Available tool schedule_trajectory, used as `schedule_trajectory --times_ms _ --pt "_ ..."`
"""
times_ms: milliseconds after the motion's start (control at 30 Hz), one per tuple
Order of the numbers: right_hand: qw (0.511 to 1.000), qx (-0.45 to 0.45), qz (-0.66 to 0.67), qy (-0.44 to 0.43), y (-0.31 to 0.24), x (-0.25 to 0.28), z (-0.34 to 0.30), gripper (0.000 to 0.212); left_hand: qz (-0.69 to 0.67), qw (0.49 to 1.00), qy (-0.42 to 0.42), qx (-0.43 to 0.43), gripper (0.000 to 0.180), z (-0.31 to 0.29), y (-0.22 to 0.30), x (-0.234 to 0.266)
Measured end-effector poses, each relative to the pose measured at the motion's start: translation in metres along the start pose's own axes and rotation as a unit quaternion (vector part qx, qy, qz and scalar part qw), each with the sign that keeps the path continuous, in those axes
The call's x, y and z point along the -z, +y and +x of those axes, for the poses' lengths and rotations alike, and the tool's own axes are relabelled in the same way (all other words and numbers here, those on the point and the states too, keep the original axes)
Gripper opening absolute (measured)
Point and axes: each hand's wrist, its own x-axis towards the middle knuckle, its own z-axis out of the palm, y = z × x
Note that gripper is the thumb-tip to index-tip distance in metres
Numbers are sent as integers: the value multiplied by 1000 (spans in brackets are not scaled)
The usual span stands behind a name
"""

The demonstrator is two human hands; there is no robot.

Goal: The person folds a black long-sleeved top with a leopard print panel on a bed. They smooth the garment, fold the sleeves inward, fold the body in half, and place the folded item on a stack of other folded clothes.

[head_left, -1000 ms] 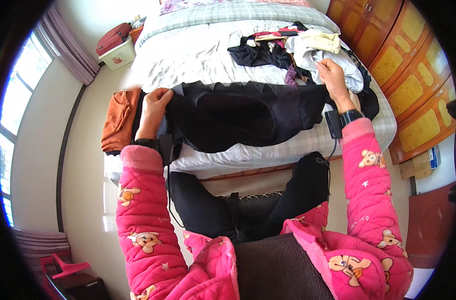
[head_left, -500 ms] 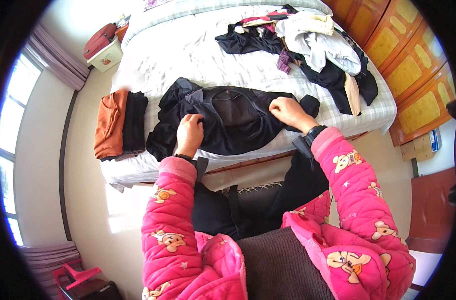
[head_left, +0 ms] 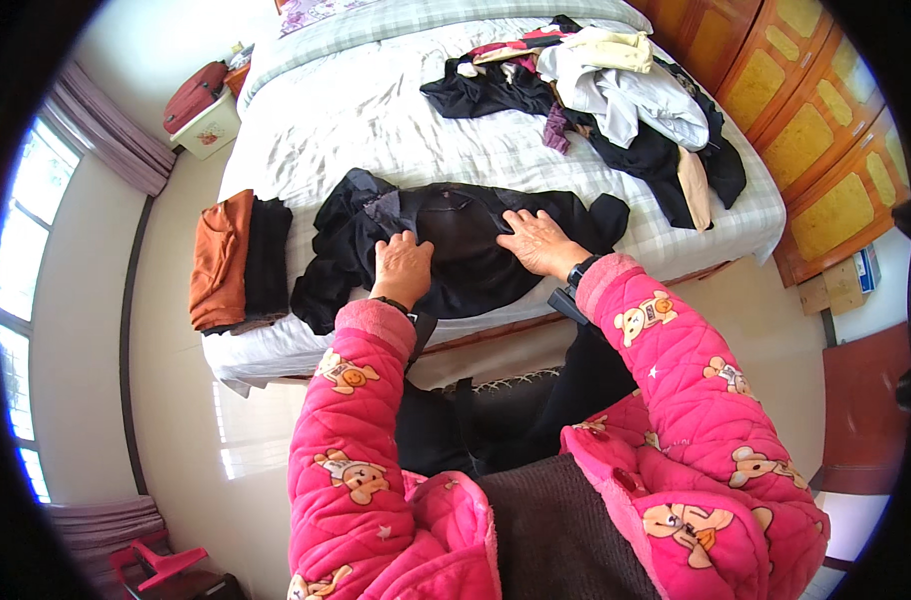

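Note:
A black long-sleeved top point(head_left: 476, 275) lies spread along the near edge of the bed, its neck opening facing up and its sleeves out to the sides. My left hand point(head_left: 404, 268) is closed on the left edge of the opening, fingers curled down into the cloth. At the opening's right edge, my right hand point(head_left: 541, 243) grips the fabric, thumb and fingertips bent onto it. The fingertips of both hands are partly lost against the dark cloth. Left of the top sits a stack of folded clothes, an orange garment point(head_left: 221, 262) beside a black one point(head_left: 268, 262).
A loose heap of clothes point(head_left: 616, 95) covers the far right of the bed point(head_left: 326, 110). Wooden cabinets point(head_left: 806, 130) stand along the right side. A white bin point(head_left: 206, 125) with a red bag point(head_left: 196, 92) on it is at the far left, near the window point(head_left: 36, 220).
Both hands have moved inward, the right one farther to the left, and the neck opening between them has narrowed. The view has shifted slightly.

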Motion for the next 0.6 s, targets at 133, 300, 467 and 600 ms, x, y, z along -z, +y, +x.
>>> schedule_trajectory --times_ms 133,300,467,600 --pt "998 -5 -55 -14 4 13 0 18 -24 999 -3 -28 13 -13 -11 25" --pt "1000 24 -14 -10 25 30 -37 16 -131 973 147 -117 12 -63 -12 64" --pt "985 125 49 109 -10 13 -53 23 -211 952 92 -202 14 -126 20 65" --pt "995 68 -77 1 -36 -13 -60 15 -300 927 22 -223 18 -158 49 49"
